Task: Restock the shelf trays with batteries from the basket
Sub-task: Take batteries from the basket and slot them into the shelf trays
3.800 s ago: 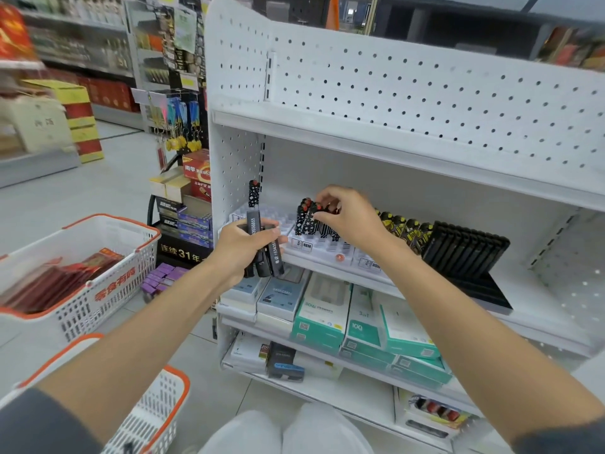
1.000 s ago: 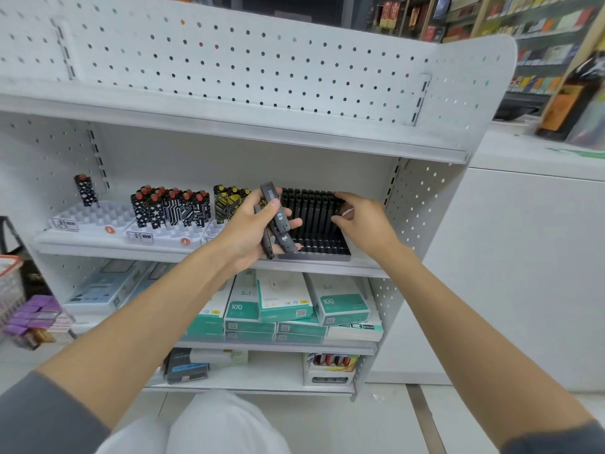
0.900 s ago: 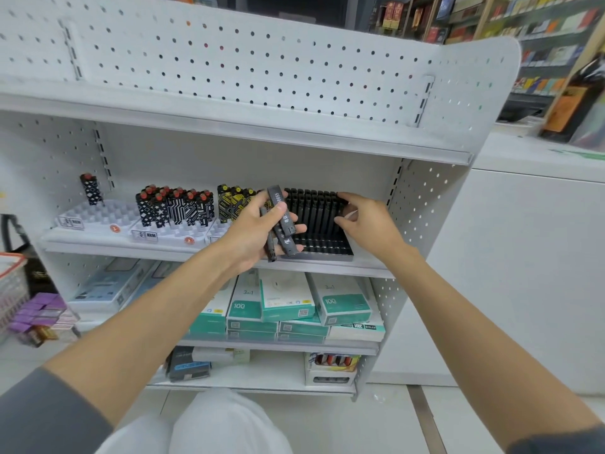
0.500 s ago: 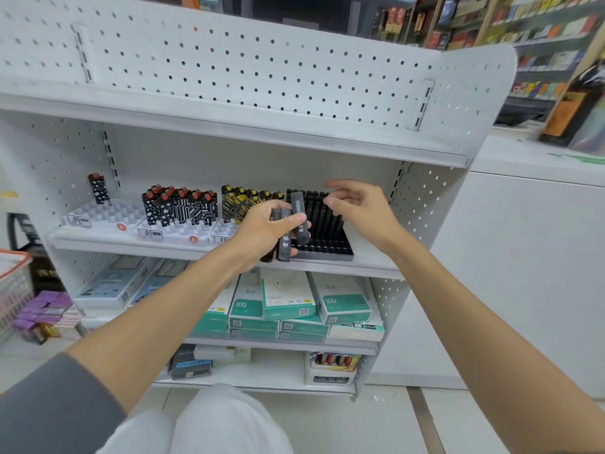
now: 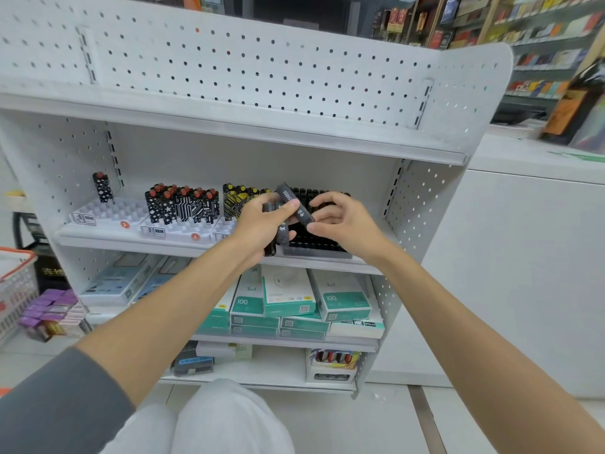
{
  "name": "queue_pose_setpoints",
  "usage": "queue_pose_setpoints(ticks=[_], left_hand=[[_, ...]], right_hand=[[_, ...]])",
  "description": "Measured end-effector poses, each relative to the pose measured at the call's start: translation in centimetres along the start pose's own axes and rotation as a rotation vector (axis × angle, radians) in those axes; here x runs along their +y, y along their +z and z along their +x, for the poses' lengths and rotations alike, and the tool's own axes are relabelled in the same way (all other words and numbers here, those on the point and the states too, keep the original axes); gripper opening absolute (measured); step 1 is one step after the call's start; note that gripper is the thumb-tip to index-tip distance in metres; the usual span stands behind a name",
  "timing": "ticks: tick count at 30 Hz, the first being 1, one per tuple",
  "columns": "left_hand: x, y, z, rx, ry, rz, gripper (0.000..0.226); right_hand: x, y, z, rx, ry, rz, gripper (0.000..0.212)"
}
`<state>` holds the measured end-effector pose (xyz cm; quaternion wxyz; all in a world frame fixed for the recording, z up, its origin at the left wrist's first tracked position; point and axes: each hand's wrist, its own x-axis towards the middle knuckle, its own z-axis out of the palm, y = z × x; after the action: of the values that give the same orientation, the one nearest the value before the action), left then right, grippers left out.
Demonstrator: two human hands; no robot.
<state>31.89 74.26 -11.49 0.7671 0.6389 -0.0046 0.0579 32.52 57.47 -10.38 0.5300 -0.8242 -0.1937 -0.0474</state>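
My left hand [image 5: 262, 224] grips a small bundle of dark stick-shaped batteries [image 5: 281, 234] in front of the middle shelf. One dark battery [image 5: 296, 206] slants out of the bundle, and my right hand [image 5: 340, 221] pinches its lower end with thumb and fingers. Right behind the hands stands a black tray [image 5: 314, 249] filled with upright dark batteries. To its left sit yellow-black batteries [image 5: 237, 199], black-white patterned ones [image 5: 181, 206] in a white tray [image 5: 176, 229], and a single battery [image 5: 102, 186] in another white tray [image 5: 104, 213].
The orange-rimmed white basket [image 5: 14, 283] shows at the left edge, with purple boxes [image 5: 52, 309] on the floor beside it. Green and white boxes [image 5: 288, 299] fill the shelf below. A white counter [image 5: 530, 257] stands to the right. My knee is at the bottom.
My right hand left the black tray and came back to the bundle, taking hold of one battery. My left hand with the bundle rose slightly toward the tray.
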Motion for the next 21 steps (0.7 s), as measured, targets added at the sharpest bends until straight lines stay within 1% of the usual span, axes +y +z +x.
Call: queue_pose_setpoints(ticks=[2,3,4,7,10,12,13,17,19,21], left_hand=[[-0.2,-0.3,0.1,0.0,0.043,0.018,0.06],[-0.3,-0.5,0.2,-0.01,0.06,0.038,0.07],[-0.4,-0.5,0.2,-0.026,0.076,0.06,0.073],[-0.7,-0.1,0.1,-0.05,0.098,0.09,0.062],[-1.1,-0.2,0.4,-0.032,0.059,0.085,0.052],[-1.4,-0.5,0.7,-0.029,0.021,0.098,0.044],[-1.5,-0.6,0.9,-0.035,0.008,0.094,0.04],[-1.3,-0.4,0.9,-0.06,-0.026,0.021,0.021],[-1.2,-0.2,0.8,-0.086,-0.05,-0.026,0.011],[-1.2,-0.1,0.7,-0.123,-0.079,-0.074,0.011]], right_hand=[[0.0,-0.6,0.1,0.022,-0.001,0.037,0.022],[0.0,-0.8,0.1,0.025,-0.006,0.049,0.02],[0.0,-1.1,0.1,0.032,-0.009,0.05,0.02],[-0.3,-1.5,0.2,0.099,-0.007,0.04,0.02],[-0.2,-2.5,0.5,0.267,0.026,0.044,0.023],[0.6,-3.9,0.8,0.365,0.054,-0.035,0.022],[1.1,-4.5,0.9,0.388,0.067,-0.097,0.021],[2.5,-5.6,1.0,0.383,0.094,-0.331,0.018],[2.9,-5.4,1.0,0.362,0.073,-0.377,0.013],[3.2,-5.1,1.1,0.353,0.044,-0.403,0.014]])
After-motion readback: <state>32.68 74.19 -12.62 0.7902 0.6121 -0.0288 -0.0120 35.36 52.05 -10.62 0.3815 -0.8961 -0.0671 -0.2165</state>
